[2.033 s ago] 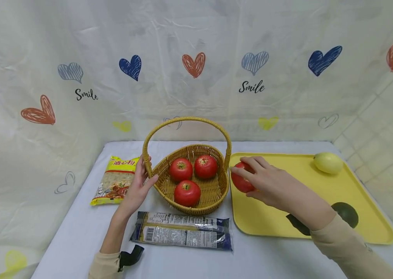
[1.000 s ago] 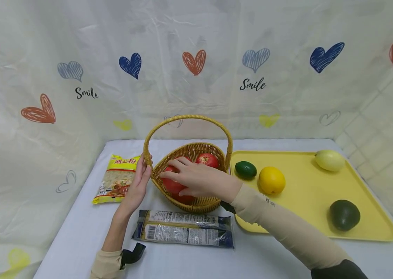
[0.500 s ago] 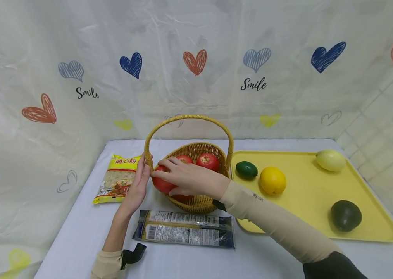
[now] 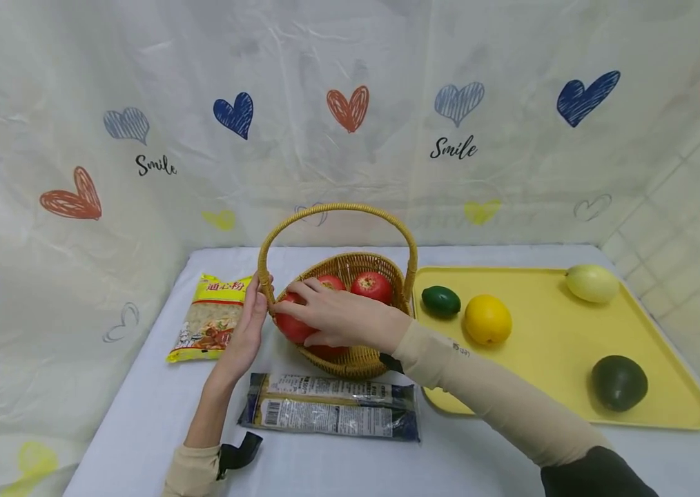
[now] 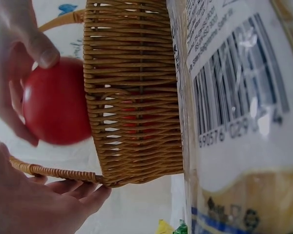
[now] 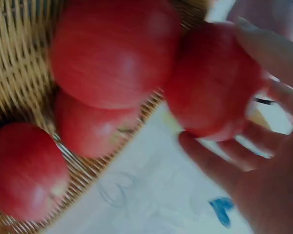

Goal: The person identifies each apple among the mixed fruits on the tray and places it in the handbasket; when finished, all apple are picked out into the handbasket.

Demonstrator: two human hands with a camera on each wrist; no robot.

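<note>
A wicker basket [image 4: 359, 370] with a tall arched handle stands mid-table. My left hand [image 4: 243, 339] holds the left foot of its handle, fingers behind it, as the left wrist view shows. A red apple [image 4: 290, 324] is gripped in my right hand [image 4: 345, 319] at the basket's left rim. In the left wrist view this held apple [image 5: 56, 105] sits just above the rim. Three other red apples lie inside: one apple [image 4: 371, 286] at the right, one apple [image 4: 330, 281] at the back, and a front apple [image 4: 328, 353] partly covered by my right hand.
Right of the basket, a yellow tray [image 4: 549, 331] bears a small dark green fruit [image 4: 440, 301], an orange [image 4: 488, 319], a pale yellow-green fruit [image 4: 592, 284] and a dark green avocado-like fruit [image 4: 619, 383]. A macaroni bag [image 4: 212, 317] lies left; a long noodle packet [image 4: 330, 407] lies in front.
My right hand has carried the apple left from the tray to the basket's left rim, nearly still over the last half second. My left hand has stayed at the handle, its thumb drawn in.
</note>
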